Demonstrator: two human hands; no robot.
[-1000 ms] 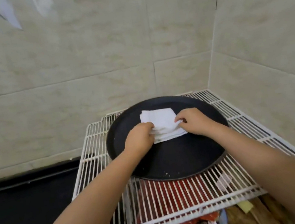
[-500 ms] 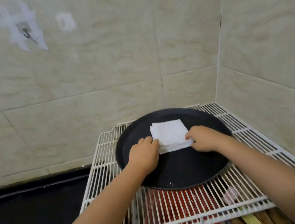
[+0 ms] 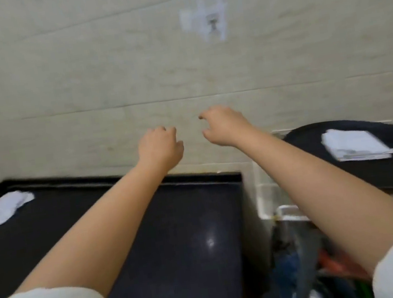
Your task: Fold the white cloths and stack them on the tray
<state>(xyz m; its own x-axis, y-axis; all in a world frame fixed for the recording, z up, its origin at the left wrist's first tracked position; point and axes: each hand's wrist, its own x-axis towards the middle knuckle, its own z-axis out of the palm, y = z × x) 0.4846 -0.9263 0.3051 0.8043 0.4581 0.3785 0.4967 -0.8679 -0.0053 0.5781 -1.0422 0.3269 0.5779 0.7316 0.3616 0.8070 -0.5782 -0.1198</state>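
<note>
**Reach for the next cloth**

The left hand [image 3: 159,149] and the right hand [image 3: 223,126] are both up in the air in the middle of the view. They hold nothing. Their fingers hang loosely curled, and the two hands sit near each other but do not touch.

Out at 3 o'clock lies the dark round tray [image 3: 315,136], and on it sits a neat folded stack of white cloths [image 3: 356,145]. Far out at 9 o'clock, well away from both hands, a loose white cloth [image 3: 4,207] lies crumpled on the black counter [image 3: 151,231].

My guess is that this loose cloth is the next one to fold. To do it well, move both hands over to it, take it by two corners and spread it flat on the counter first. Smooth out the bumps. Then fold edge to edge, so it comes out the same shape as the stack. Carry it flat and set it squarely on top, so the pile does not lean.
</note>
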